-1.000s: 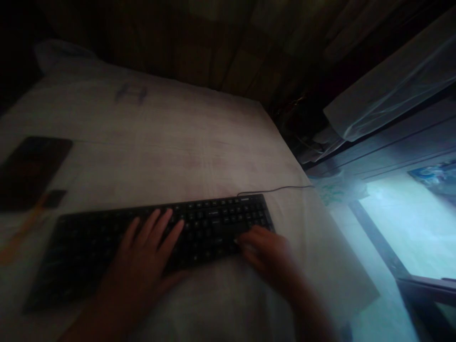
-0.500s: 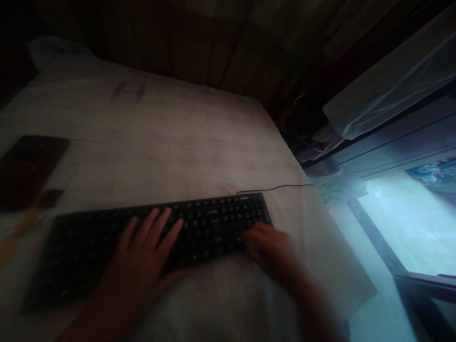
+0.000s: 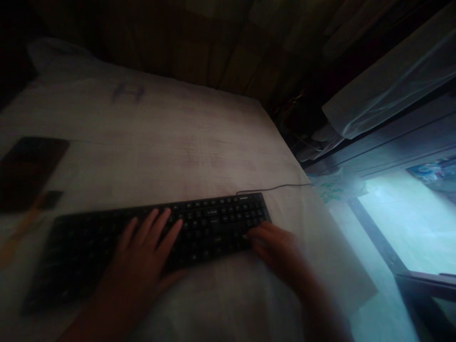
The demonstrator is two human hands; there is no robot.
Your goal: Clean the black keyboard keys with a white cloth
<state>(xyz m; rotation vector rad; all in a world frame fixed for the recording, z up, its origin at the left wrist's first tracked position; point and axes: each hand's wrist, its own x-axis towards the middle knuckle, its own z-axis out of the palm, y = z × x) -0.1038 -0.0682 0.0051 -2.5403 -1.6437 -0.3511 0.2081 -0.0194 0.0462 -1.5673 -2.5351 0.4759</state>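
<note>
A black keyboard [image 3: 213, 223] lies on a pale cloth-covered surface [image 3: 171, 137] in dim light. My left hand [image 3: 146, 251] rests flat on the middle of the keyboard, fingers stretched out and spread over the keys. My right hand [image 3: 276, 249] sits at the keyboard's near right corner, its fingers curled down onto the keys there. Neither hand holds anything. A thin cable [image 3: 281, 188] runs from the keyboard's far right edge off to the right.
A dark flat phone-like slab [image 3: 26, 168] lies at the left, with a small dark piece [image 3: 52, 198] and a yellowish strip [image 3: 21, 228] near it. The surface's right edge drops to a bright floor [image 3: 402, 223]. Dark wall and curtain stand behind.
My right hand has slid a little to the right along the keyboard's near edge. My left hand has stayed in place.
</note>
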